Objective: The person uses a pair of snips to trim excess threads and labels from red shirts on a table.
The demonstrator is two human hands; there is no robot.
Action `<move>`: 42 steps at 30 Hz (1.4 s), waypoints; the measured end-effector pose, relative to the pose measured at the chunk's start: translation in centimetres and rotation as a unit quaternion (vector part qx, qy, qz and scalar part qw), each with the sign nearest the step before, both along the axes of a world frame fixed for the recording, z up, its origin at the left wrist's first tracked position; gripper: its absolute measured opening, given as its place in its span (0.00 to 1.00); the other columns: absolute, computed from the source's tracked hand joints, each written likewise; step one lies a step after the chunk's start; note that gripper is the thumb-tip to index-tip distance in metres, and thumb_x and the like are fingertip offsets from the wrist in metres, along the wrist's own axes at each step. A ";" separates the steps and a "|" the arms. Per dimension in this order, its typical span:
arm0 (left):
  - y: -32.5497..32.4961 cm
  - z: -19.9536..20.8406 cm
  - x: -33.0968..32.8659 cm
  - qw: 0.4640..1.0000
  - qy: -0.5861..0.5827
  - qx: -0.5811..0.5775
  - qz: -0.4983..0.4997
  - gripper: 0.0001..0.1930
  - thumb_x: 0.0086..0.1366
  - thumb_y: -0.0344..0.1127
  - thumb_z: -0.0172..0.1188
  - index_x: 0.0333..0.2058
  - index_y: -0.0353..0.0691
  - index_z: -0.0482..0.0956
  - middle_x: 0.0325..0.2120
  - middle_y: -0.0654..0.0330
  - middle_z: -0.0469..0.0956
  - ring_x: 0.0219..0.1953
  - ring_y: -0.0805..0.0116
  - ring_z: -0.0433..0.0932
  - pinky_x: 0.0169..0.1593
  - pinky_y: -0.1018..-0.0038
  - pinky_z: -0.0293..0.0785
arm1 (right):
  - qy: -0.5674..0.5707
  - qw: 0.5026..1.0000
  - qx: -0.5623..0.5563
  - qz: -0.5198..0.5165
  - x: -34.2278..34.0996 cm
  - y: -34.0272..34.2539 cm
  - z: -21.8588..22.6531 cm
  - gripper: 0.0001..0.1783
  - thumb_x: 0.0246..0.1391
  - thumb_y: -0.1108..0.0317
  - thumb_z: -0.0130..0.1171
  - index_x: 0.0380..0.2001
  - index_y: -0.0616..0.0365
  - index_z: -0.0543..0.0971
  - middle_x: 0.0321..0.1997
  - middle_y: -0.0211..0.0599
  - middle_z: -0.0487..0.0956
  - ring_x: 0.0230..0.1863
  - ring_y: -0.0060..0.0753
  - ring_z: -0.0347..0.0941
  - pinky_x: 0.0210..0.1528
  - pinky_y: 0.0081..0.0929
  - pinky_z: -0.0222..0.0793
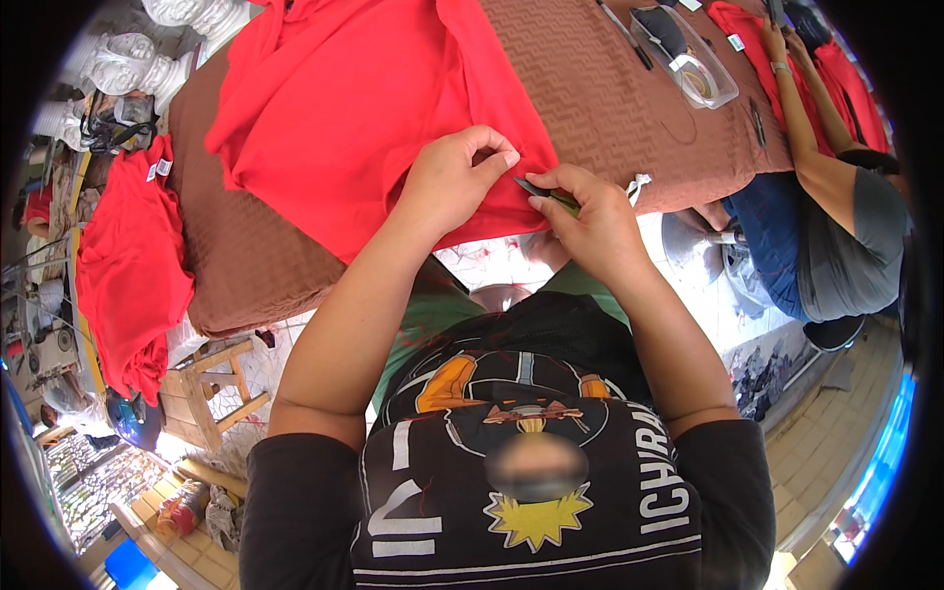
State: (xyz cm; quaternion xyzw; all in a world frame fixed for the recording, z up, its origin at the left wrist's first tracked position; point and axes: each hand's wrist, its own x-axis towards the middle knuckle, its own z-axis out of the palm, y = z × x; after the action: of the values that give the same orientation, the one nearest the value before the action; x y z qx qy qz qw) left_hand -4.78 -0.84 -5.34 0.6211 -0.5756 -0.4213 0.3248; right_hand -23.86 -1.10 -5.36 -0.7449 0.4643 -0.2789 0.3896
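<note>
A red garment [344, 108] lies spread over the brown-covered table [580, 108], its near edge under both my hands. My left hand [447, 182] is closed above the cloth, thumb and forefinger pinched together. Whatever sits in that pinch is too small to make out. Between the thumb and fingers of my right hand [602, 224] is a pair of thread snips [560, 201] with a dark pointed tip and a yellow-green body. The tip points left toward my left hand, just over the red cloth, with a small gap between the hands.
More red garments [133, 270] hang at the left, by a wooden stool [211, 393]. A clear plastic box [703, 74] with small items and a black pen [637, 54] lie at the far right. A co-worker [846, 216] sits at the right with another red garment [752, 49].
</note>
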 end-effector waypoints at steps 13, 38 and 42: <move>-0.2 -0.6 0.2 1.000 0.001 0.019 0.001 0.09 0.67 0.34 0.56 0.40 0.33 0.78 0.35 0.61 0.81 0.41 0.75 0.77 0.49 0.76 0.72 | 0.021 0.998 -0.060 0.002 0.1 0.0 -0.1 0.10 0.50 0.71 0.63 0.37 0.58 0.81 0.39 0.44 0.81 0.40 0.48 0.79 0.41 0.38 0.73; -0.1 -1.1 0.1 0.997 0.076 0.000 0.016 0.09 0.69 0.35 0.53 0.40 0.35 0.76 0.36 0.62 0.80 0.39 0.76 0.76 0.47 0.77 0.72 | 0.040 0.995 -0.091 0.025 0.5 0.1 -0.6 0.10 0.51 0.71 0.62 0.38 0.55 0.79 0.39 0.42 0.81 0.38 0.47 0.79 0.39 0.38 0.73; 0.0 -1.0 0.0 0.995 0.097 0.010 0.020 0.09 0.71 0.36 0.52 0.40 0.36 0.75 0.36 0.62 0.80 0.40 0.75 0.76 0.47 0.76 0.73 | 0.009 0.998 -0.062 -0.004 0.3 0.0 -0.4 0.11 0.51 0.71 0.62 0.39 0.56 0.79 0.39 0.43 0.80 0.39 0.48 0.79 0.40 0.38 0.73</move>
State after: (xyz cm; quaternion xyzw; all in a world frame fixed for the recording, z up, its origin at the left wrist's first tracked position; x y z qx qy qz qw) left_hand -4.76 -0.88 -6.34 0.5918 -0.5245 -0.4786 0.3814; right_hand -23.55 -1.14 -5.72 -0.7683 0.4525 -0.3017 0.3376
